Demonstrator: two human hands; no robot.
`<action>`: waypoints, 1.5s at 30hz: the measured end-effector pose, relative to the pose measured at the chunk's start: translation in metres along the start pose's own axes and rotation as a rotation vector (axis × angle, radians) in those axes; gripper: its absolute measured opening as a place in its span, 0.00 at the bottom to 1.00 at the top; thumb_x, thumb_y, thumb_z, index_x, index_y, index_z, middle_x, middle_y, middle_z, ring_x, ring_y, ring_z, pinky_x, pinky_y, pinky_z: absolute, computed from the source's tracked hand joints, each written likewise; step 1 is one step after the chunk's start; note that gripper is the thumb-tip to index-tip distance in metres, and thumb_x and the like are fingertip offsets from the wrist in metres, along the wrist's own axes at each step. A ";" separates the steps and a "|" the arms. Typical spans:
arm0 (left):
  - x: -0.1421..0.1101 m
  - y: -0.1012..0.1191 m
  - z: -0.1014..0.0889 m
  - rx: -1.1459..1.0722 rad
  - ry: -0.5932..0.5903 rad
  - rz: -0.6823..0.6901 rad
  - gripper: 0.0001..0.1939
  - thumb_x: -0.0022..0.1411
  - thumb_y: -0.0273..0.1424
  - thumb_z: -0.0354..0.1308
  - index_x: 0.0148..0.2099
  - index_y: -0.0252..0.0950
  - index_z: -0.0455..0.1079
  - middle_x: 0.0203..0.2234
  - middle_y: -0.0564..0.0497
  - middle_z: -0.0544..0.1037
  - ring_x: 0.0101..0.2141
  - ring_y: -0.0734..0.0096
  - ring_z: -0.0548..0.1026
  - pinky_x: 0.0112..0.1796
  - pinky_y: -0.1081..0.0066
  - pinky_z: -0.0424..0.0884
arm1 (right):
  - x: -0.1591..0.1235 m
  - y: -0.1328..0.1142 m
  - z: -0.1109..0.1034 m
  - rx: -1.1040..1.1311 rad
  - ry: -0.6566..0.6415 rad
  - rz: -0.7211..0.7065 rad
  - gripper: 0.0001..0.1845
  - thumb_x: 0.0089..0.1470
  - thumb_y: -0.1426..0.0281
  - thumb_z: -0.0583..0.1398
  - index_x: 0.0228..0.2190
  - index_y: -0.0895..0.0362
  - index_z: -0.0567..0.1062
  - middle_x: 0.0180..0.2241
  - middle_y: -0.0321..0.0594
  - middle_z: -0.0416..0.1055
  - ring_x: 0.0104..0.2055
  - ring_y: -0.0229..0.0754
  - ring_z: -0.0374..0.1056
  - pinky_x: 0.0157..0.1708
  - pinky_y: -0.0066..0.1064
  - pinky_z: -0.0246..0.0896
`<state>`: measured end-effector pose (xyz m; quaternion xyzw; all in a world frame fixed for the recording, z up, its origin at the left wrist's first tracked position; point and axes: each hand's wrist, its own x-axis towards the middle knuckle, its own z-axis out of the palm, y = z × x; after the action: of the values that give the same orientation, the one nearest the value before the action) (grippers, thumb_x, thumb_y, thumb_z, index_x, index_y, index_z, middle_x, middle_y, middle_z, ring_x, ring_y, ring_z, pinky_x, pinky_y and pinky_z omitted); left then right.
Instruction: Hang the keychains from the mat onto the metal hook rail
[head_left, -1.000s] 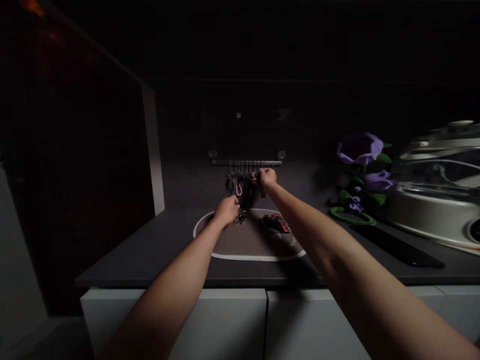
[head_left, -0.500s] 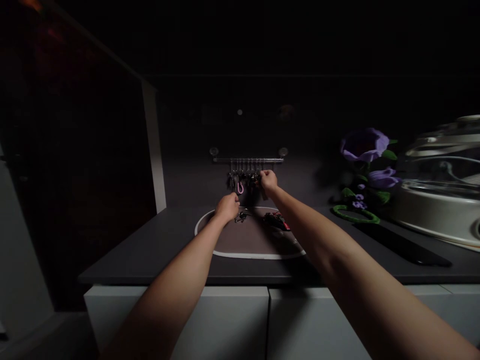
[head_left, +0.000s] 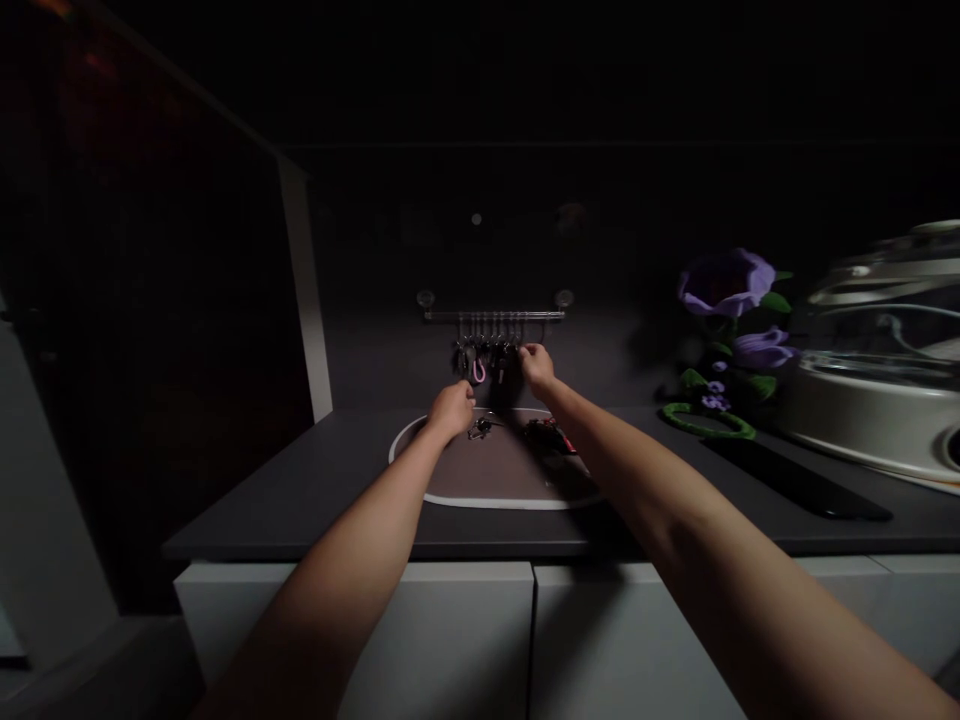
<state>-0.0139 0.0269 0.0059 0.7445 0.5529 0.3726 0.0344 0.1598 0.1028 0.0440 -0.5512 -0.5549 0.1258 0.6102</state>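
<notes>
A clear rail (head_left: 495,316) on the dark wall carries several hooks with what look like small keys and rings. A pink loop (head_left: 479,371) hangs among them. At the right end of the row, my right hand (head_left: 537,370) is raised in a pinch beside the hooks; what its fingertips hold is hidden. Lower and to the left, my left hand (head_left: 452,408) is closed just below the pink loop, its contents too dark to make out. Beneath the hands, a small metallic bunch (head_left: 480,428) and a red-and-black item (head_left: 551,435) lie on a brown mat (head_left: 495,480).
The mat with its white rim lies on a dark counter (head_left: 337,500) above white cabinet doors (head_left: 450,630). To the right stand purple flowers (head_left: 727,285) with a green ring base (head_left: 709,422), a long black flat object (head_left: 799,480) and a cream appliance (head_left: 877,420) with a clear cover.
The view has shifted slightly. A tag-like piece that showed below my right hand is out of sight, and a small hanging piece left of it shows more clearly. Both hands stay nearly in place.
</notes>
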 end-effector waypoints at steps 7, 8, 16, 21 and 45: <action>-0.002 0.000 -0.001 0.014 -0.030 0.041 0.10 0.55 0.26 0.52 0.41 0.34 0.68 0.32 0.47 0.75 0.33 0.71 0.70 0.36 0.73 0.62 | -0.012 0.002 -0.005 0.004 -0.013 0.020 0.12 0.48 0.70 0.53 0.37 0.59 0.69 0.41 0.44 0.69 0.43 0.40 0.64 0.46 0.32 0.55; -0.002 0.000 0.000 0.016 -0.037 0.051 0.10 0.55 0.26 0.52 0.41 0.34 0.68 0.32 0.47 0.75 0.33 0.71 0.70 0.36 0.74 0.62 | -0.014 0.001 -0.006 0.002 -0.014 0.017 0.13 0.48 0.71 0.53 0.37 0.59 0.69 0.41 0.45 0.69 0.44 0.40 0.64 0.47 0.32 0.54; -0.001 -0.006 0.009 -0.008 -0.076 0.136 0.13 0.53 0.24 0.53 0.42 0.34 0.69 0.33 0.45 0.74 0.36 0.66 0.70 0.39 0.71 0.63 | -0.039 -0.005 -0.015 -0.077 -0.035 -0.007 0.15 0.45 0.76 0.54 0.38 0.61 0.69 0.42 0.47 0.69 0.43 0.42 0.65 0.45 0.32 0.56; -0.001 -0.009 0.016 -0.037 -0.071 0.146 0.13 0.51 0.24 0.55 0.41 0.35 0.70 0.36 0.44 0.72 0.41 0.64 0.69 0.45 0.70 0.61 | -0.064 -0.010 -0.023 -0.182 -0.127 -0.055 0.13 0.46 0.77 0.53 0.36 0.60 0.71 0.39 0.45 0.71 0.41 0.41 0.66 0.43 0.32 0.57; 0.010 -0.025 0.041 0.056 -0.117 0.177 0.10 0.54 0.30 0.53 0.35 0.34 0.73 0.33 0.46 0.76 0.36 0.66 0.70 0.40 0.69 0.63 | -0.090 -0.002 -0.028 -0.897 -0.612 -0.422 0.15 0.53 0.68 0.51 0.41 0.57 0.71 0.42 0.48 0.70 0.42 0.43 0.66 0.37 0.28 0.56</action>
<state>-0.0085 0.0597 -0.0295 0.8116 0.4922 0.3144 0.0128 0.1499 0.0186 0.0035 -0.5717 -0.8029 -0.0923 0.1410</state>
